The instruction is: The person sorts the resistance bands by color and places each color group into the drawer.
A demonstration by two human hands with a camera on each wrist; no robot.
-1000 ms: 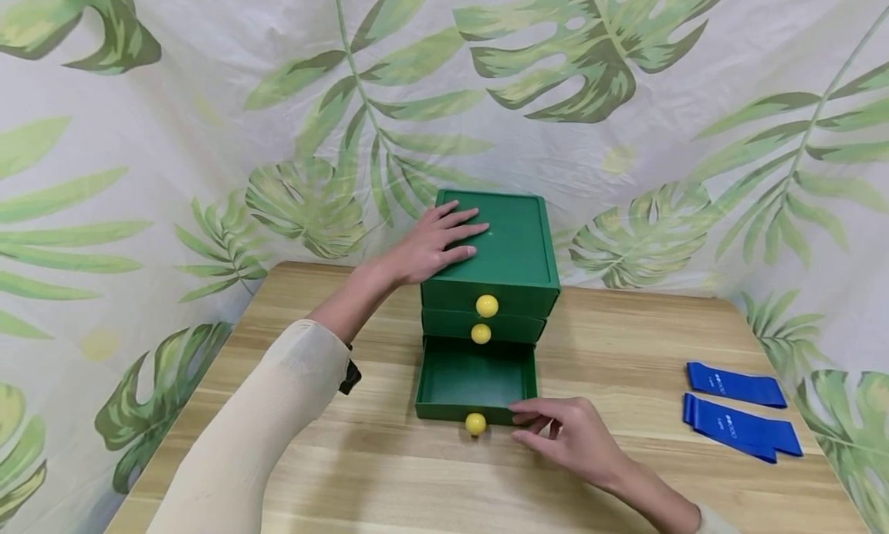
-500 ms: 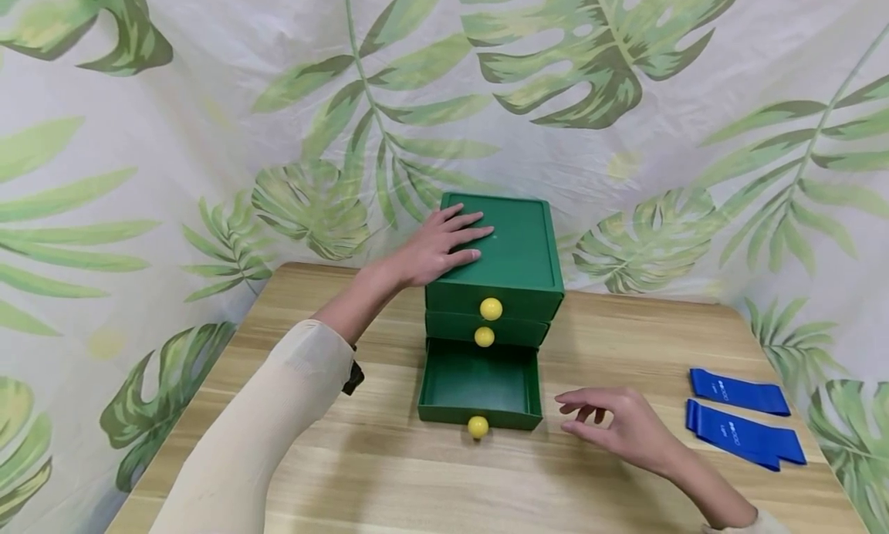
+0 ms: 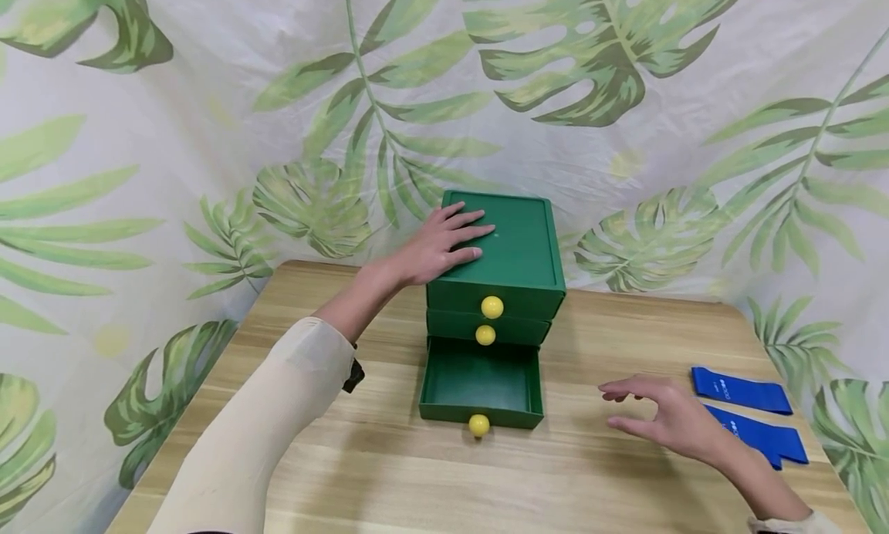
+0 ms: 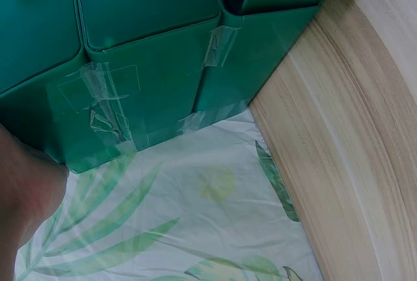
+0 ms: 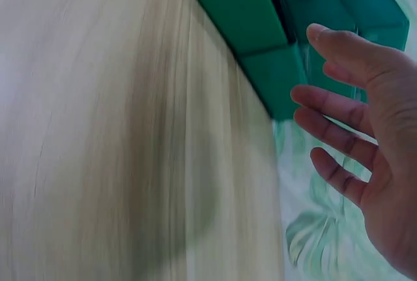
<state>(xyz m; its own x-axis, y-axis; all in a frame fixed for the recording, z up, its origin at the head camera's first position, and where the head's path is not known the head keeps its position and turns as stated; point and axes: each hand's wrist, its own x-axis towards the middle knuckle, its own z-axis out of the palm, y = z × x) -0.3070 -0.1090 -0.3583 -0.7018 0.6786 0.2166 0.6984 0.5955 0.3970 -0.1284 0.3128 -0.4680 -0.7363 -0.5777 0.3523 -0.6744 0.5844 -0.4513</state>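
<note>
A green drawer unit (image 3: 517,245) with three drawers and round yellow knobs stands on the wooden table. Its bottom drawer (image 3: 482,387) is pulled out and bare inside; the upper two are closed. My left hand (image 3: 444,245) rests with spread fingers on the left side of the unit's top. To the right of the pulled-out drawer, my right hand (image 3: 670,418) hovers over the table with fingers apart, holding nothing. In the right wrist view its relaxed fingers (image 5: 332,128) show beside the unit. Two blue fabric bands (image 3: 739,390) lie at the right; my right hand partly covers the nearer one.
The wooden table (image 3: 389,472) reaches back to a white cloth (image 3: 542,156) printed with green leaves. Clear tape (image 4: 107,105) is stuck along the unit's side in the left wrist view.
My right hand has let go of the bottom drawer's front right corner and moved right toward the blue bands, its fingers spreading. My left hand has stayed on the unit's top.
</note>
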